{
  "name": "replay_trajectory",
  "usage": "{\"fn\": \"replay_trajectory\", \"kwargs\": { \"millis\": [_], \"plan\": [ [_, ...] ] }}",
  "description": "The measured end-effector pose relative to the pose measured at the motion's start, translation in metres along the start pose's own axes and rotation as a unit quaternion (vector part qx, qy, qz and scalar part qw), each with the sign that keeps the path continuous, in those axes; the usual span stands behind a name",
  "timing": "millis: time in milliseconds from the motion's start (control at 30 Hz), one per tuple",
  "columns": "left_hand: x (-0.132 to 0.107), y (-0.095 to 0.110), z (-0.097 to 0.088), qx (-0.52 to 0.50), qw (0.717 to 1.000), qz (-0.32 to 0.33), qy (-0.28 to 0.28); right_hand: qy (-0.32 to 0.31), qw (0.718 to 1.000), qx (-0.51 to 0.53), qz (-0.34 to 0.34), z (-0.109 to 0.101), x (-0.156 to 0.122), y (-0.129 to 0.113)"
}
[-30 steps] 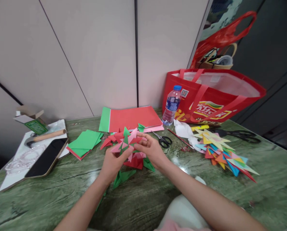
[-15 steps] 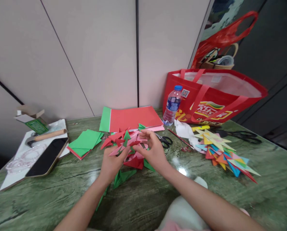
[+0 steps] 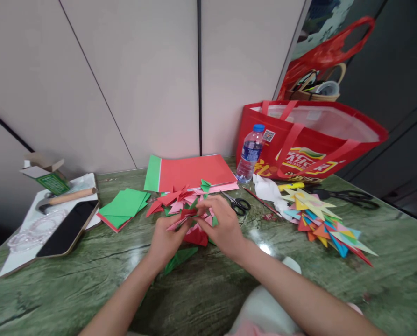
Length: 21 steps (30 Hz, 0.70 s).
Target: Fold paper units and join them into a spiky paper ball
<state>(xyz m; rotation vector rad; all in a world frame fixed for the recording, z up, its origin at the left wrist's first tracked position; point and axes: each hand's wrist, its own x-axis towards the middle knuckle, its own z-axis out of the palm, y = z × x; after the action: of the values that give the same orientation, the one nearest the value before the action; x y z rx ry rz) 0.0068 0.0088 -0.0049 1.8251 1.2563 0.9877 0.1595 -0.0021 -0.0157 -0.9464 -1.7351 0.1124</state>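
Observation:
A spiky folded-paper piece [image 3: 187,212] of red, pink and green triangles is held low over the green marble table [image 3: 71,280]. My left hand [image 3: 166,240] grips it from the left, fingers pinched on a red and pink flap. My right hand [image 3: 220,226] closes over its right side from above. Loose red, pink and green folded triangles [image 3: 169,199] lie on the table under and behind both hands, and one green folded piece [image 3: 180,256] rests just below my left hand.
Green paper squares [image 3: 124,207] and red and green sheets [image 3: 190,172] lie behind. Black scissors [image 3: 238,204], a water bottle [image 3: 250,154], a red bag [image 3: 309,140], a multicoloured paper star [image 3: 325,224] and larger scissors [image 3: 351,196] are right; a phone [image 3: 68,228] sits left.
Both hands have lowered the paper piece toward the table and closed in on it. It now looks flatter and more covered by my right hand.

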Motion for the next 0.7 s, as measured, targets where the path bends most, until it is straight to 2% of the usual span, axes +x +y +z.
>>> {"fn": "replay_trajectory", "kwargs": {
  "millis": [367, 600, 700],
  "plan": [
    [0.0008, 0.0021, -0.0020, -0.009, 1.000, 0.009, 0.022, -0.051, 0.997, -0.046, -0.035, 0.0008, 0.0017, -0.0009],
    [0.0010, -0.0008, -0.0022, -0.001, 1.000, 0.015, 0.025, -0.050, 0.998, 0.004, -0.026, 0.0031, 0.0032, -0.0019],
    [0.0009, 0.0011, -0.0017, -0.007, 1.000, 0.017, 0.023, -0.018, 1.000, 0.018, 0.007, 0.0033, 0.0029, -0.0033]
  ]
}}
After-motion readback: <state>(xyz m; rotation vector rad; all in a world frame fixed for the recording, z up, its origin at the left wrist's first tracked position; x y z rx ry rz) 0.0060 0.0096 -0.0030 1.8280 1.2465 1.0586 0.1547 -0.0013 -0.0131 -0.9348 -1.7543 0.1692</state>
